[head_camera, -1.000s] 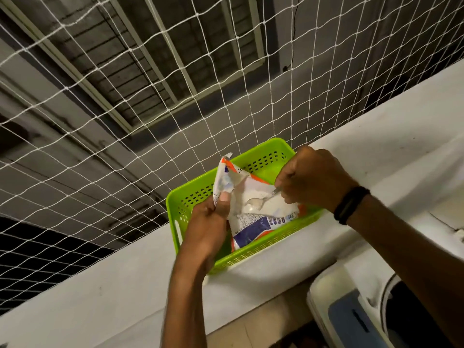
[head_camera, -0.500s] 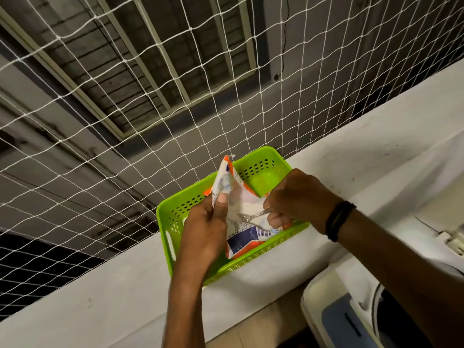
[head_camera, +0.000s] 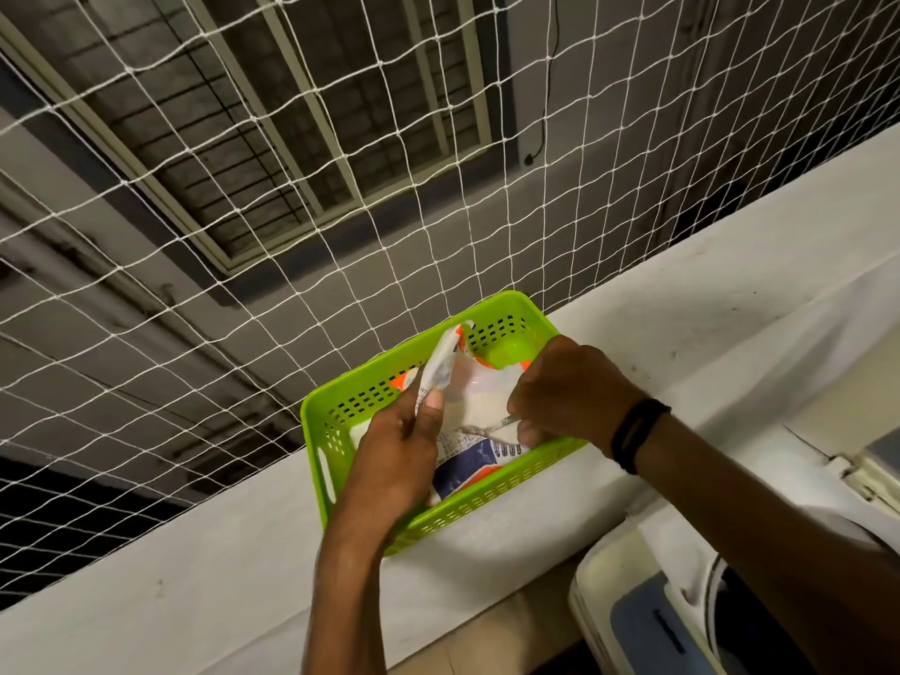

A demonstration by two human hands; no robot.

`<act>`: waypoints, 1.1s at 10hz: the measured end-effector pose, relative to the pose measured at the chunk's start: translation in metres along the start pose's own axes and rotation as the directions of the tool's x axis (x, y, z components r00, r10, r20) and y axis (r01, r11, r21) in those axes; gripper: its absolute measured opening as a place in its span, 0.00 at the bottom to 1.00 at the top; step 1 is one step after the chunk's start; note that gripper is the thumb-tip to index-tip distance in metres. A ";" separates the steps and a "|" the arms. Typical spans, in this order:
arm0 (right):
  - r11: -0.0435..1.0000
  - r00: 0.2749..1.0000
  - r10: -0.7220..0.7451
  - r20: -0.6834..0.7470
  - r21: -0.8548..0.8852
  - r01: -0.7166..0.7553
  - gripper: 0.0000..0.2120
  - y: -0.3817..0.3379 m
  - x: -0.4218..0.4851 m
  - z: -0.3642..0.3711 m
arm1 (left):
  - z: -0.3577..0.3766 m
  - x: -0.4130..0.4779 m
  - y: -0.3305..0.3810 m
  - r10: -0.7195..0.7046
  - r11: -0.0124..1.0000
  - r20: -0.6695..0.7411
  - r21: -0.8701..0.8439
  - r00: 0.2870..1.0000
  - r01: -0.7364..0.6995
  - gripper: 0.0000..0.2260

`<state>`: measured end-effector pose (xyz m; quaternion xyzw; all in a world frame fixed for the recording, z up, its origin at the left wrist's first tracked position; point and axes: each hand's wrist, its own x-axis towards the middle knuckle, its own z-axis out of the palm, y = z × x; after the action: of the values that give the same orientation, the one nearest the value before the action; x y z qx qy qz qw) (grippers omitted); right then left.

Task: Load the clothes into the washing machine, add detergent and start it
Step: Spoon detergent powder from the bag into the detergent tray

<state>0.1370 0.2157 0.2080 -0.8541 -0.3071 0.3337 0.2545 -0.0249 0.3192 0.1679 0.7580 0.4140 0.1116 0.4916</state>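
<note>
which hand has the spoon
The right hand, the one with the black wristband, holds the spoon; the left hand only pinches the top of the detergent packet.

We can read no word, brand or number anywhere. The detergent packet (head_camera: 467,467) in the green basket (head_camera: 487,501) carries print, but it is too small and blurred to make out. There are short lines of dark characters on its white middle band, white marks along the top of its blue panel toward 4 o'clock, and faint lettering on the folded flap at 11 o'clock. The left hand (head_camera: 394,460), its grip on that flap, hides part of the print. The spoon (head_camera: 482,427) in the right hand (head_camera: 570,387) crosses it. The washing machine (head_camera: 647,626), at 5 o'clock from the basket, shows one dark mark on its blue panel and no letters.
</note>
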 end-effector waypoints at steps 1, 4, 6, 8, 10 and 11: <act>0.914 0.996 0.076 0.054 0.396 -0.091 0.07 0.001 -0.003 0.000 | -0.004 0.001 -0.002 -0.026 0.996 0.023 -0.080 0.999 0.028 0.24; 0.768 0.996 0.058 -0.064 0.640 -0.004 0.06 0.023 -0.022 -0.016 | -0.007 -0.007 0.000 -0.026 0.998 -0.019 -0.060 0.999 0.025 0.26; 0.617 0.997 0.059 -0.054 0.787 0.006 0.07 0.033 -0.051 -0.025 | -0.012 -0.019 0.017 -0.057 0.998 -0.103 -0.027 0.993 0.054 0.30; 0.506 0.993 0.064 -0.099 0.861 0.053 0.11 0.056 -0.066 -0.029 | -0.001 -0.036 0.038 0.059 0.996 -0.370 -0.038 0.927 -0.078 0.23; 0.454 0.975 0.152 -0.162 0.888 0.077 0.11 0.090 -0.093 -0.044 | 0.037 -0.053 0.068 0.245 0.900 -0.619 -0.140 0.747 -0.412 0.12; 0.422 0.949 0.237 -0.206 0.902 0.090 0.11 0.122 -0.118 -0.053 | 0.077 -0.065 0.086 0.325 0.812 -0.600 -0.219 0.731 -0.542 0.09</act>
<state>0.1491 0.0380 0.2127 -0.6364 0.0010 0.3221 0.7009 0.0233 0.2062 0.2173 0.6619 0.3118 0.5104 0.4519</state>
